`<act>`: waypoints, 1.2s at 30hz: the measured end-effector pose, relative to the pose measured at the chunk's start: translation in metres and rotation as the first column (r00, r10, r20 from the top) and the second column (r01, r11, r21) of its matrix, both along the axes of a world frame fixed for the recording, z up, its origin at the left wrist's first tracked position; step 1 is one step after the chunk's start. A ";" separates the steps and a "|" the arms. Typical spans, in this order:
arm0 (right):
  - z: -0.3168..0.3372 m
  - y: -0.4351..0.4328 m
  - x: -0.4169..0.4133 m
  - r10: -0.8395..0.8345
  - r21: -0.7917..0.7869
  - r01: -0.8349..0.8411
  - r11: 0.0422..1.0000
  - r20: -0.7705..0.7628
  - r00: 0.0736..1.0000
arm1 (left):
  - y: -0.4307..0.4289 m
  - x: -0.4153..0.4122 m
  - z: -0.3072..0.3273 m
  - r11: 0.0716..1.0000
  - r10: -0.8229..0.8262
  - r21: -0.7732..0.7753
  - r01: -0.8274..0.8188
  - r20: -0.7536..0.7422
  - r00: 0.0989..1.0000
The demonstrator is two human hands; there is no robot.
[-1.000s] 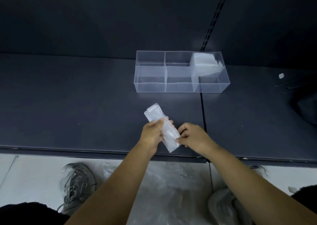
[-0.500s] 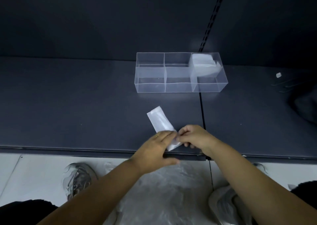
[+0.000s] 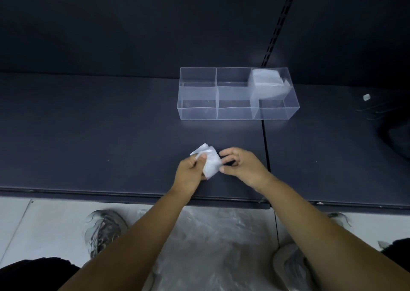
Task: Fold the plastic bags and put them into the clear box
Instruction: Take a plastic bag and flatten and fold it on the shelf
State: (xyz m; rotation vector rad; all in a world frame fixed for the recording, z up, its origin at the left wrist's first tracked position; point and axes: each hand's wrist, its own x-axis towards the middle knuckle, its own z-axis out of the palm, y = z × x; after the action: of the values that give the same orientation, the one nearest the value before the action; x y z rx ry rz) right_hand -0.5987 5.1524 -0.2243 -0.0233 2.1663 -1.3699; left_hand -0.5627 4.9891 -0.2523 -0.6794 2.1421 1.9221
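Note:
A small folded plastic bag [image 3: 210, 163], white and translucent, is held just above the dark shelf near its front edge. My left hand [image 3: 192, 173] grips the bag's left side, thumb on top. My right hand [image 3: 241, 165] hovers at the bag's right edge with fingers loosely curled; only its thumb tip touches the bag. The clear box [image 3: 199, 113], divided into several compartments, stands farther back on the shelf. A stack of folded bags [image 3: 266, 83] fills its back right compartment; the other compartments look empty.
A heap of loose plastic bags [image 3: 210, 246] lies on the floor under my arms, between two grey shoes [image 3: 104, 230]. A white scrap [image 3: 366, 97] and a dark object [image 3: 397, 135] sit on the shelf at the right. A seam [image 3: 265, 146] splits the shelf.
The long folded strip has been folded over into a short square packet. My left hand now holds it, and my right hand has let go and drawn slightly right.

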 end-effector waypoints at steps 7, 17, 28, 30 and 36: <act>-0.017 -0.025 -0.004 -0.148 0.198 0.179 0.964 -0.161 0.976 | -0.003 -0.012 -0.001 0.981 0.099 0.156 -0.117 0.115 0.988; -0.015 -0.040 -0.005 -0.136 0.325 0.207 0.923 -0.228 0.964 | -0.012 -0.007 -0.005 0.392 -0.602 -0.918 -0.049 -0.297 0.742; -0.020 -0.058 0.020 -0.207 0.404 0.317 0.858 -0.292 0.934 | -0.029 0.000 -0.026 0.080 -0.546 -0.891 0.448 0.337 0.767; -0.017 -0.062 0.017 -0.235 0.389 0.338 0.857 -0.289 0.928 | -0.023 0.005 -0.022 0.115 -0.517 -0.873 0.473 0.355 0.779; -0.003 -0.048 0.007 -0.393 -0.080 0.392 0.917 0.003 0.920 | -0.010 0.014 0.001 0.700 -0.424 -0.587 0.407 0.117 0.898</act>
State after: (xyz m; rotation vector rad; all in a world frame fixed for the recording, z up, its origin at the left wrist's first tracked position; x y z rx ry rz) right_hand -0.5916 5.1043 -0.2277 0.3951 2.2045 -1.6773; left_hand -0.5488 4.9786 -0.2515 -0.1974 2.6494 1.0114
